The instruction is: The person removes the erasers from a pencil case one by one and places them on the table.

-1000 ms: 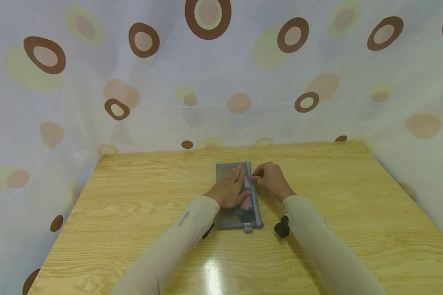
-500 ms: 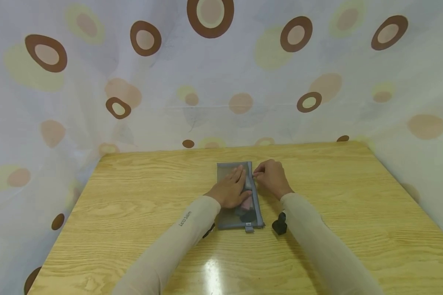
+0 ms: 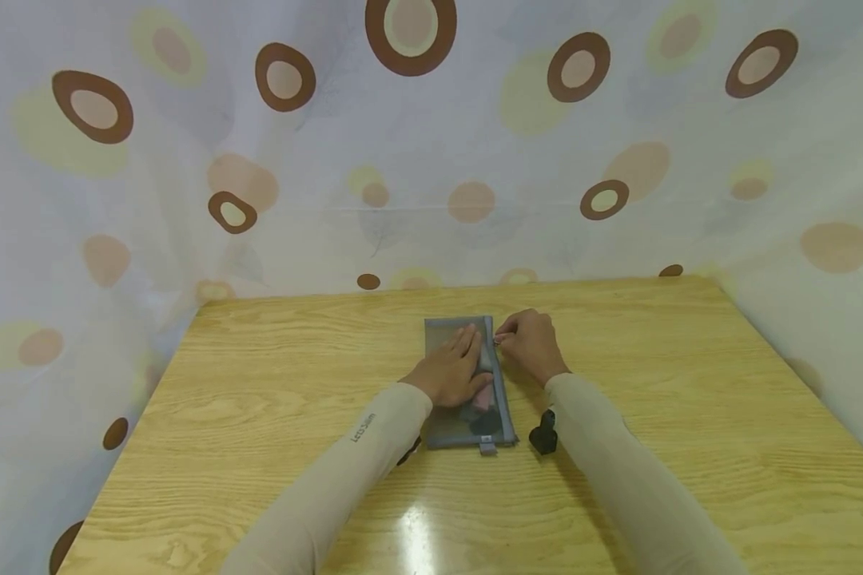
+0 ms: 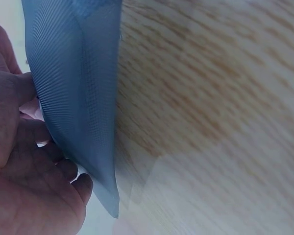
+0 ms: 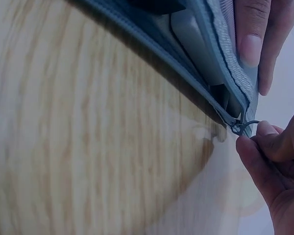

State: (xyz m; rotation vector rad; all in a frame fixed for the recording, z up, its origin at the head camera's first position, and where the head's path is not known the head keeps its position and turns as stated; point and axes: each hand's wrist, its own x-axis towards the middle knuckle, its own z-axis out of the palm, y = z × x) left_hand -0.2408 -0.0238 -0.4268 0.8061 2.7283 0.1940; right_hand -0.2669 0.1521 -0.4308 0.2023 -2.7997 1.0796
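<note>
On the table lies a grey mesh zipper pouch (image 3: 437,334), its zipped edge facing right. Through the mesh show a pink item (image 3: 483,397) and a dark item (image 3: 485,420). My left hand (image 3: 446,371) rests on top of the pouch with fingers stretched toward its far end. My right hand (image 3: 535,347) is at the zipped edge, thumb and forefinger pinching the ring-shaped zipper pull (image 5: 252,123). In the right wrist view the zipper gapes on the near side of the slider (image 5: 236,128), and a pale block-like item (image 5: 193,44) shows inside.
The wooden table (image 3: 295,343) extends around the pouch on all sides. A patterned cloth (image 3: 403,144) hangs along the back and both sides. A small fabric tab (image 3: 487,449) sticks out at the pouch's near edge.
My right hand has shifted slightly toward the far end of the pouch, along the zipped edge. My left hand stays on the pouch.
</note>
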